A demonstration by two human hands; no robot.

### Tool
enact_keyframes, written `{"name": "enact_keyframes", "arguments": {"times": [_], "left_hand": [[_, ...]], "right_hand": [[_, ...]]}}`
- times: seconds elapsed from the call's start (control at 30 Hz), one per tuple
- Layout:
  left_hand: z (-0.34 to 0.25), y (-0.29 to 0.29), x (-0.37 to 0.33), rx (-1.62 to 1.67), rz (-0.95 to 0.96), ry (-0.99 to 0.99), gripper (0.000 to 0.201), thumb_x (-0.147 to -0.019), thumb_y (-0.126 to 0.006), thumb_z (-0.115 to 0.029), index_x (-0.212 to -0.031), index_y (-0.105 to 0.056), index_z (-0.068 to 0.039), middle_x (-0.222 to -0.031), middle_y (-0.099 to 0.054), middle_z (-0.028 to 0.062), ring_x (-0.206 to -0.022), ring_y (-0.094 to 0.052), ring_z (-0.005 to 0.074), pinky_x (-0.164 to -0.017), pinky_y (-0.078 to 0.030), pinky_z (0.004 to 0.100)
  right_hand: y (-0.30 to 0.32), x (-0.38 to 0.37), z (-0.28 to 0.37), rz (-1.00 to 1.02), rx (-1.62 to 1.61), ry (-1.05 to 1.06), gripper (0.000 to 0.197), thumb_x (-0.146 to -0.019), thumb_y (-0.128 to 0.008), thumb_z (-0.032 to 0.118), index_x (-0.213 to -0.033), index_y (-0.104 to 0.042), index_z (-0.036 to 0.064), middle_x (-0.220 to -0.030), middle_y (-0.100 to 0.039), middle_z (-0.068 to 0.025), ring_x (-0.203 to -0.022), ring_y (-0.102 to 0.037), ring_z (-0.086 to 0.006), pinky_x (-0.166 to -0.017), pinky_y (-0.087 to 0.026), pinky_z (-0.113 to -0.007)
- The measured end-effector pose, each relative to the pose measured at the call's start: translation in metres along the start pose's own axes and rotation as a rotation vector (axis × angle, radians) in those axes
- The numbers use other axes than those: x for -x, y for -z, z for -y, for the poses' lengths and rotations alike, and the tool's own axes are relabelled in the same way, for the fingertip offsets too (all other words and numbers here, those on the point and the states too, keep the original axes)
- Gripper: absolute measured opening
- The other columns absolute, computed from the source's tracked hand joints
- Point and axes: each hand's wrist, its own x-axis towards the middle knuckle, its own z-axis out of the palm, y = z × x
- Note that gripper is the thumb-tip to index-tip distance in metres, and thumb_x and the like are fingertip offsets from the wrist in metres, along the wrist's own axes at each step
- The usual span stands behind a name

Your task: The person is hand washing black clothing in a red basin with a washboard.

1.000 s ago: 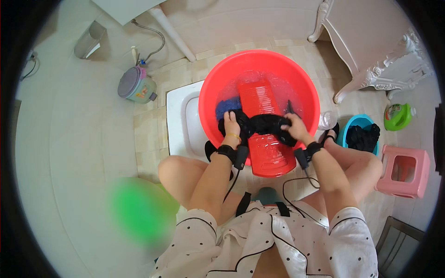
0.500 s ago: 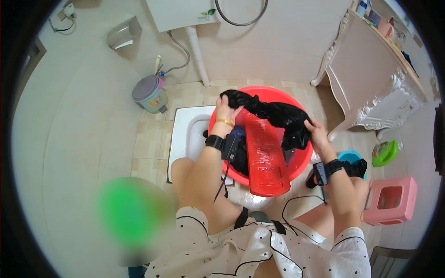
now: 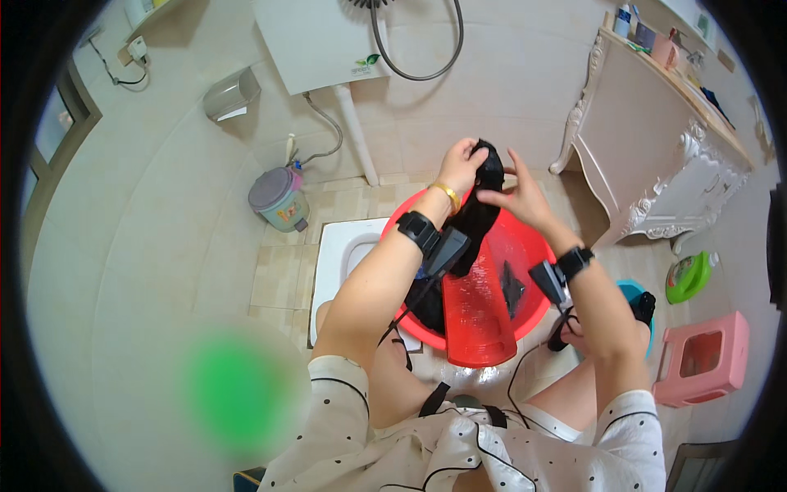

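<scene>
A wet black garment (image 3: 474, 223) hangs lengthwise over a red basin (image 3: 537, 246), its lower end reaching a red washboard (image 3: 479, 324) that slopes over the near rim. My left hand (image 3: 461, 168) is closed on the garment's upper end, fingers and thumb pinching the cloth. Beside that end, on the right, my right hand (image 3: 525, 197) has its fingers spread, the thumb close to the cloth; whether it touches I cannot tell. More dark cloth (image 3: 428, 305) lies in the basin left of the washboard, and a dark piece (image 3: 512, 289) sits in the water on the right.
Left of the basin is a white squat toilet (image 3: 328, 279), with a lidded bin (image 3: 279, 201) beyond. To the right are a blue basin (image 3: 631, 289) with dark cloth, a green bottle (image 3: 689, 277), a pink stool (image 3: 703, 361) and a white cabinet (image 3: 631, 139).
The garment, earlier stretched sideways between both hands, now hangs down from my left hand. My right hand has let go of its other end and moved up and left, beside the left hand.
</scene>
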Motion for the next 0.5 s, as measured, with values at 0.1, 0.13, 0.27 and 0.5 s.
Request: {"name": "enact_keyframes", "arguments": {"times": [0.1,0.13,0.27,0.5], "left_hand": [[-0.028,-0.014,-0.008,-0.063,-0.047,-0.126,0.016,-0.091,-0.057,-0.01,-0.105,-0.055,-0.003,-0.095,-0.062,0.0035,-0.086,-0.058,0.01,-0.076,-0.049,0.0261],[-0.041,-0.024,-0.012,-0.057,-0.014,-0.163,0.017,-0.091,-0.058,-0.011,-0.106,-0.055,-0.003,-0.097,-0.062,0.0035,-0.087,-0.059,0.0106,-0.077,-0.049,0.0259],[-0.057,-0.028,0.011,-0.005,0.113,-0.303,0.021,-0.089,-0.062,-0.01,-0.107,-0.056,-0.002,-0.099,-0.063,0.0026,-0.089,-0.058,0.0118,-0.079,-0.048,0.0258],[0.132,-0.012,0.128,-0.271,-0.293,-0.031,0.018,-0.081,-0.069,-0.008,-0.096,-0.062,0.0,-0.09,-0.064,0.0059,-0.085,-0.06,0.0161,-0.079,-0.048,0.03]], "right_hand": [[0.003,-0.031,0.024,0.026,-0.139,-0.115,0.079,-0.075,-0.076,0.031,-0.137,-0.036,0.0021,-0.084,-0.063,-0.012,-0.07,-0.064,-0.017,-0.066,-0.051,-0.031],[0.011,-0.045,0.014,0.022,-0.155,-0.054,0.068,-0.078,-0.074,0.027,-0.132,-0.042,0.0014,-0.085,-0.064,-0.012,-0.073,-0.064,-0.0172,-0.067,-0.051,-0.031],[0.004,-0.037,0.0,-0.146,-0.2,0.132,0.04,-0.079,-0.069,0.013,-0.113,-0.053,-0.0006,-0.091,-0.065,-0.0144,-0.087,-0.065,-0.0249,-0.076,-0.051,-0.035],[-0.041,0.109,-0.032,0.095,0.018,0.037,0.09,-0.063,-0.08,0.01,-0.14,-0.032,0.0097,-0.111,-0.05,-0.0171,-0.087,-0.056,-0.0296,-0.078,-0.049,-0.036]]}}
